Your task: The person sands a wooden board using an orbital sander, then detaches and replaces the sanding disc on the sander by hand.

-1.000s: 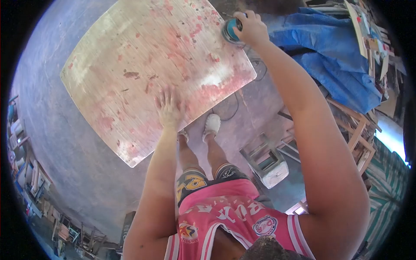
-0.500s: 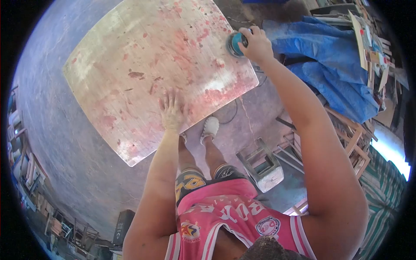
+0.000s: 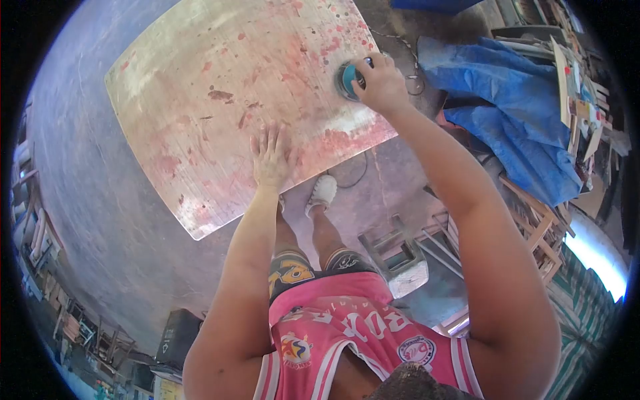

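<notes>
Bluish concrete floor [image 3: 80, 173], scuffed and mottled, spreads along the left, with a jumble of wood at its far margin. Next comes the board [image 3: 193, 127]: pale, round-cornered and flat-looking though the lens bows its sides, finely streaked and blotched with red and dark flakes. Near its close edge the left hand [image 3: 272, 157] lies spread, palm down and gripping nothing, in much the same spot as a second ago. Just beyond that edge is a pale, dimpled shoe [image 3: 323, 192].

What has changed is the tool [image 3: 348, 81], round, teal and black: it overlapped the board's right edge, and now sits inward on the stained face, so its base appears to have fuller contact. The right hand [image 3: 383, 83] is curled closely over its top. Lower down stands a worn, hard-edged stool [image 3: 408, 277]; farther right, a creased blue tarp [image 3: 497, 83] slumps above bare wooden frames [image 3: 539, 233].
</notes>
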Tool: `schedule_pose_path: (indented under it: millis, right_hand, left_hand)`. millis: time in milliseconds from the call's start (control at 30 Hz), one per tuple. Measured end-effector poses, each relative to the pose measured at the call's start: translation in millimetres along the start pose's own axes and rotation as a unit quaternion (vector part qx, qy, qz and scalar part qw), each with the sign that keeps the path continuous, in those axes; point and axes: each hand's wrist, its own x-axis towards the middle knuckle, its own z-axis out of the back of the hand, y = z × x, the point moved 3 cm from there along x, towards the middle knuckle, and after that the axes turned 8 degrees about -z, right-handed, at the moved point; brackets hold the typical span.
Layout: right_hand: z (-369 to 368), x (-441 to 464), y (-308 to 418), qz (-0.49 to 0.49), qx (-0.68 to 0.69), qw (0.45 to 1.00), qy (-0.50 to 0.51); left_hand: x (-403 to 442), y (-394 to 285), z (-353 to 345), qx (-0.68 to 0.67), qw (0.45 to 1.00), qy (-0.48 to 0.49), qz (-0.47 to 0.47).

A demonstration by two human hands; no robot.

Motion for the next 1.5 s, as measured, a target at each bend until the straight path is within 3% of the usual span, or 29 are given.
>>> schedule_pose_path:
  millis: [200, 333, 433, 700, 933, 1067, 1233, 1333, 1500]
  right_hand:
    - [3, 35, 16, -0.031, -0.030, 0.998, -0.043]
    - [3, 0, 21, 0.010, -0.010, 0.999, -0.049]
    - [3, -22, 24, 0.017, 0.006, 1.000, 0.004]
    - [-5, 46, 22, -0.084, -0.030, 0.996, -0.022]
    - [0, -47, 42, -0.028, 0.005, 1.000, -0.013]
    - [3, -52, 48, -0.024, 0.015, 0.999, 0.015]
    - [-14, 49, 48, -0.049, -0.017, 0.996, -0.077]
    - [-10, 99, 55, -0.106, -0.026, 0.993, -0.048]
    - [-8, 91, 76, -0.101, -0.042, 0.994, -0.027]
  left_hand:
    - [-3, 0, -2, -0.019, 1.000, -0.008, 0.002]
    - [0, 2, 0, -0.011, 1.000, 0.012, 0.004]
    - [-1, 2, 2, -0.034, 0.999, -0.028, -0.002]
    - [-1, 2, 0, -0.036, 0.999, -0.015, -0.003]
    - [-2, 5, 0, -0.044, 0.998, -0.041, -0.019]
    - [-3, 5, 1, -0.057, 0.998, -0.020, -0.016]
    - [1, -1, 18, -0.083, 0.997, -0.003, 0.001]
    - [-1, 6, 5, -0.083, 0.996, 0.002, -0.011]
    - [-4, 5, 6, -0.107, 0.994, 0.012, -0.010]
